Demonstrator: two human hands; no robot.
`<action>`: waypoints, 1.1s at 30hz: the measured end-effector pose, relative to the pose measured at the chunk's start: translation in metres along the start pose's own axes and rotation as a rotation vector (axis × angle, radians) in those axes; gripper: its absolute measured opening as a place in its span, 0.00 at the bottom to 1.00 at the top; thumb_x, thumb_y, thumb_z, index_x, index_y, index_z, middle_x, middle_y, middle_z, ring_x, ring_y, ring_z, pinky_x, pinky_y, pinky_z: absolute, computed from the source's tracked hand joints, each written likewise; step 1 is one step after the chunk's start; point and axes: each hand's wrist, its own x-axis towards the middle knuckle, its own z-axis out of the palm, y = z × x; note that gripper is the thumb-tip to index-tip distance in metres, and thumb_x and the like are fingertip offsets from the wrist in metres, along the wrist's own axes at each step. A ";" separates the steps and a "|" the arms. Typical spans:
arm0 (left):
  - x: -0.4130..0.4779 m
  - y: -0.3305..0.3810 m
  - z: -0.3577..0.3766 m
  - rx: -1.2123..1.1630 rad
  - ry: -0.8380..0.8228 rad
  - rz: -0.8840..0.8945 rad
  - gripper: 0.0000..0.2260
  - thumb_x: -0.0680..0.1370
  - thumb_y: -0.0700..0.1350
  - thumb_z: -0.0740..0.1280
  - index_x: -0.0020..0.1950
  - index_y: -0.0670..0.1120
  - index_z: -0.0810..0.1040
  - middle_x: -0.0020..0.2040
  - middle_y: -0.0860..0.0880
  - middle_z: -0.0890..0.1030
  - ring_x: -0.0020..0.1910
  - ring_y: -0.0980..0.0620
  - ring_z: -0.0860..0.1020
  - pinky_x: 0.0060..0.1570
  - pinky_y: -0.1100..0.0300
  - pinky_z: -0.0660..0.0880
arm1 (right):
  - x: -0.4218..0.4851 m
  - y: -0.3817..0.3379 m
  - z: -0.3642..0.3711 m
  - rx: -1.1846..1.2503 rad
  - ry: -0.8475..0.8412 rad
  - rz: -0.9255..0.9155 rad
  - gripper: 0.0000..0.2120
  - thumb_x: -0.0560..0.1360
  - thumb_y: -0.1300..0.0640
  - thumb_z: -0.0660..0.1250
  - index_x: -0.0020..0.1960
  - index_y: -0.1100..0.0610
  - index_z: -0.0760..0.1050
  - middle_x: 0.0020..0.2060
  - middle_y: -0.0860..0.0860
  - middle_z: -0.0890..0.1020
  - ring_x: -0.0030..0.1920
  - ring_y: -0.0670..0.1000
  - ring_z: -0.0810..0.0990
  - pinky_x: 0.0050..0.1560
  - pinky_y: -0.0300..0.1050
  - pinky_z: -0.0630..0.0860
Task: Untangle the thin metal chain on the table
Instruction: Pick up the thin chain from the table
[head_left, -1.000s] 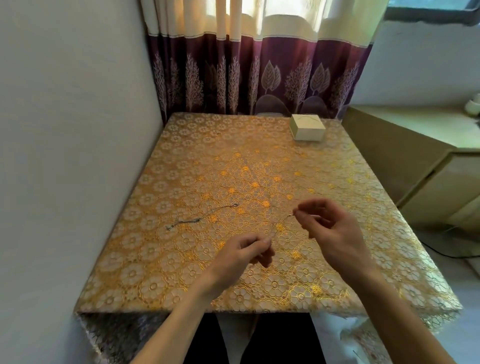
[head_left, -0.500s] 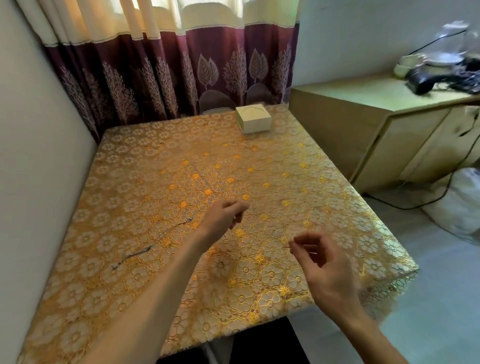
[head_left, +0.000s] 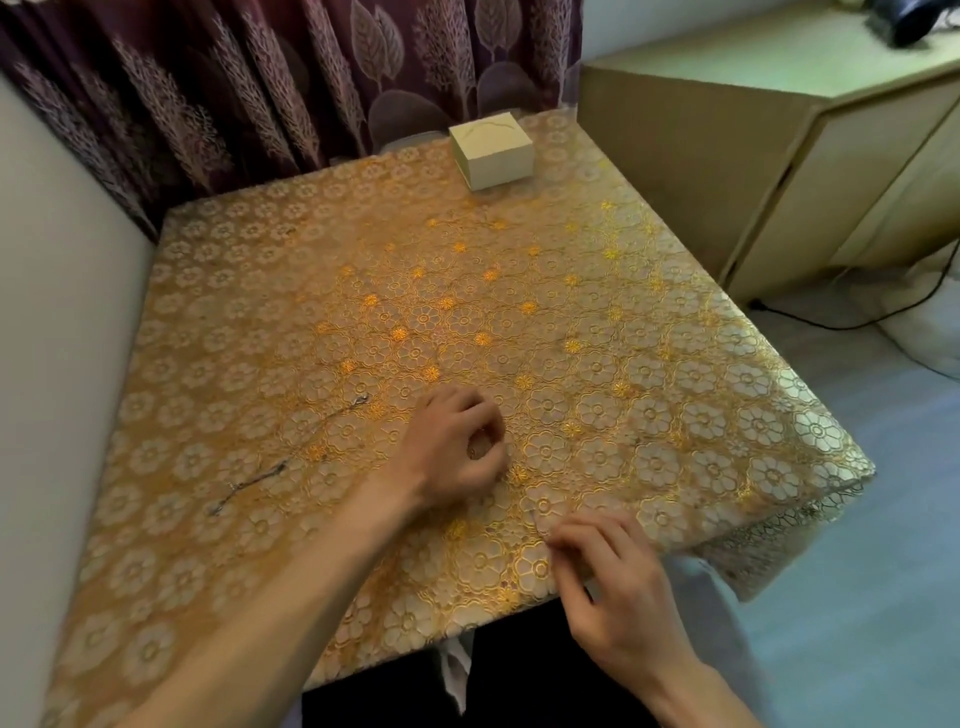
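Head view: the chain (head_left: 258, 479) lies strung out diagonally on the worktop (head_left: 623, 364), left of the left hand (head_left: 457, 447) and untouched. Both hands are curled, the right hand (head_left: 618, 587) at the near edge, probably tensioning a finer strand; whether either holds anything cannot be told.

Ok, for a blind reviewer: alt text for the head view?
Two bare hands over a gold floral tablecloth: left hand curled mid-table, right hand at the near edge. A thin dark chain lies untouched to their left; a small box sits far back.
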 end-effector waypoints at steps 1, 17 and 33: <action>-0.003 0.000 -0.002 -0.006 0.001 0.000 0.09 0.73 0.54 0.66 0.46 0.51 0.79 0.47 0.54 0.78 0.50 0.55 0.71 0.54 0.58 0.63 | 0.000 0.000 -0.001 -0.001 -0.018 0.009 0.08 0.72 0.63 0.76 0.51 0.56 0.82 0.50 0.46 0.82 0.54 0.48 0.76 0.56 0.41 0.75; -0.166 -0.046 -0.053 -0.006 0.465 -0.693 0.16 0.76 0.53 0.65 0.63 0.55 0.78 0.69 0.51 0.75 0.67 0.47 0.74 0.66 0.46 0.71 | 0.064 -0.061 0.016 -0.166 -0.282 -0.220 0.09 0.75 0.50 0.66 0.53 0.50 0.81 0.52 0.40 0.82 0.54 0.44 0.76 0.60 0.31 0.67; -0.195 -0.081 -0.065 0.087 0.438 -0.907 0.21 0.82 0.61 0.52 0.72 0.59 0.71 0.78 0.53 0.65 0.78 0.52 0.61 0.78 0.51 0.51 | 0.178 -0.142 0.156 -0.214 -0.570 -0.308 0.14 0.80 0.44 0.64 0.64 0.45 0.79 0.58 0.44 0.79 0.59 0.49 0.74 0.55 0.44 0.73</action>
